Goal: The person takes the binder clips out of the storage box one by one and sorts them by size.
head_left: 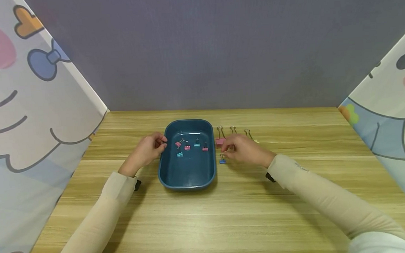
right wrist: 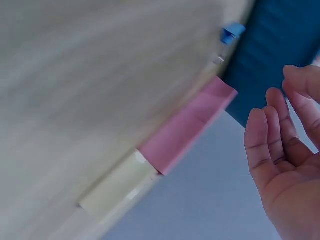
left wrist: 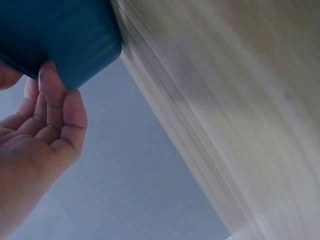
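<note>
Five small clips lie in my blue tray [head_left: 188,174]; a blue binder clip [head_left: 222,161] sits at its 3 o'clock on the surface, under my right hand [head_left: 243,149], fingers loosely curled, empty. Light, stiff, probably slippery: pinch its wire handles. Left hand [head_left: 147,150] relaxed beside the tray's rim.

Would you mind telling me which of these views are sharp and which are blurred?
Head view: sharp and evenly lit, with soft shadows under the tray and sleeves. Left wrist view: the table is streaked with blur. Right wrist view: blurred too, the pink clip smeared into a block.
</note>
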### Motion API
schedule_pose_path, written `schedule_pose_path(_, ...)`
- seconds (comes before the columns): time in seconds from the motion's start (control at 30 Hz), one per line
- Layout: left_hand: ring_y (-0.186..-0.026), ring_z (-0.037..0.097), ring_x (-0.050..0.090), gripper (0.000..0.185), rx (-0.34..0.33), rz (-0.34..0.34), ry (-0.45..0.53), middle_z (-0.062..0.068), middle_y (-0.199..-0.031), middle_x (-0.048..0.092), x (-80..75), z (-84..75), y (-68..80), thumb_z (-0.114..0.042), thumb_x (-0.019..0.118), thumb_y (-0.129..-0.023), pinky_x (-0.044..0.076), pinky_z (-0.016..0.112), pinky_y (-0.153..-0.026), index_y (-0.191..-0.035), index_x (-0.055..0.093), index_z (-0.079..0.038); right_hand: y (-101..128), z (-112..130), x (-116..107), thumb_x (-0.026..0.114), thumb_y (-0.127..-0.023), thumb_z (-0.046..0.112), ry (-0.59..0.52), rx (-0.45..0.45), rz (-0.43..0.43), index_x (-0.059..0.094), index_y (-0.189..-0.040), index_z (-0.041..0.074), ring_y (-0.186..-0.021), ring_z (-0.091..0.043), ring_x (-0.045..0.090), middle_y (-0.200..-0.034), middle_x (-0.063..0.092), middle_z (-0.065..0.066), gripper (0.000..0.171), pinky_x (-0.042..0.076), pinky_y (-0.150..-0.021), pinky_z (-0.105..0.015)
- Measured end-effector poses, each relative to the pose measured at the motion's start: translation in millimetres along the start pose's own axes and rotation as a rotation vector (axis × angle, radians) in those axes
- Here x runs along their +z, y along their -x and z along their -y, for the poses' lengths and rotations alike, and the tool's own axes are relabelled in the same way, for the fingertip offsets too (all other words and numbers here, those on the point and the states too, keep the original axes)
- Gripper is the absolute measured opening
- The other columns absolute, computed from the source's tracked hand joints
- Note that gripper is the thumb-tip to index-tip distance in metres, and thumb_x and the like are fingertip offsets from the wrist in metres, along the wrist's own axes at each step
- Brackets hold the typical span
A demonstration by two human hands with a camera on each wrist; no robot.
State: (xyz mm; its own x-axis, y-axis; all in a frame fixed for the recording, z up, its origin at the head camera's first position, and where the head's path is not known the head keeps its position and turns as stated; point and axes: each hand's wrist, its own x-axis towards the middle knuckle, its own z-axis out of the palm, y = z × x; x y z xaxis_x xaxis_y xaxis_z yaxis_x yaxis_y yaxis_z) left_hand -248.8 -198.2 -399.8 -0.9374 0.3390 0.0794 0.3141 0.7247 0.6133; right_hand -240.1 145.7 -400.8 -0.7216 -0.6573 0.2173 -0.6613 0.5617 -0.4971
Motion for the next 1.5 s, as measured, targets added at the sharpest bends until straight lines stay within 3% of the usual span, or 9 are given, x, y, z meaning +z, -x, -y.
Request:
schedule_pose_path(0.37, -0.076, 0.021, 0.054, 0.013, 0.002, 0.001, -0.002, 0.009, -0.087, 0.06, 0.1, 0.3, 0.3, -0.008, 0.058, -0.093, 0.047, 0.033, -0.067, -0.103, 0.058, 0.0, -10, 13, -13, 0.075, -0.079, 0.004, 0.025, -0.039, -0.041, 0.072, -0.089, 0.009, -0.076, -0.015, 0.055, -0.083, 0.061, 0.005, 0.012, 0.051, -0.065, -0.031)
schedule_pose_path(0.6, -0.076, 0.022, 0.054, 0.013, 0.001, 0.0, 0.005, 0.009, -0.088, 0.06, 0.4, -0.7, 1.1, -0.008, 0.059, -0.093, 0.047, 0.033, -0.066, -0.103, 0.058, 0.0, -18, 18, -9, 0.074, -0.08, 0.007, 0.034, -0.087, -0.071, 0.072, -0.09, 0.01, -0.074, -0.011, 0.054, -0.082, 0.061, 0.006, 0.01, 0.048, -0.064, -0.024)
schedule_pose_path(0.87, -0.075, 0.022, 0.054, 0.012, 0.01, -0.012, 0.0, 0.009, -0.086, 0.059, 0.4, -0.4, 0.7, -0.008, 0.058, -0.093, 0.047, 0.033, -0.066, -0.102, 0.058, 0.0, -28, 27, -4, 0.071, -0.082, 0.006, -0.019, -0.101, -0.02, 0.071, -0.09, 0.007, -0.075, -0.012, 0.053, -0.084, 0.06, 0.006, 0.008, 0.047, -0.063, -0.022)
schedule_pose_path(1.2, -0.076, 0.021, 0.054, 0.013, 0.001, -0.007, -0.002, 0.009, -0.087, 0.06, 0.9, 1.5, 1.5, -0.008, 0.058, -0.093, 0.047, 0.033, -0.066, -0.103, 0.058, -0.001, -39, 37, 5, 0.07, -0.085, 0.013, 0.035, -0.112, 0.004, 0.071, -0.092, 0.014, -0.073, -0.016, 0.053, -0.087, 0.059, 0.006, 0.007, 0.043, -0.064, -0.025)
schedule_pose_path(1.5, -0.074, 0.021, 0.054, 0.013, 0.022, -0.011, 0.012, 0.008, -0.086, 0.06, 0.1, 2.7, 0.3, -0.008, 0.058, -0.093, 0.047, 0.032, -0.064, -0.103, 0.058, -0.001, -48, 35, 11, 0.069, -0.087, 0.014, 0.004, -0.083, 0.039, 0.07, -0.094, 0.017, -0.081, -0.023, 0.055, -0.092, 0.062, 0.002, 0.008, 0.044, -0.069, -0.028)
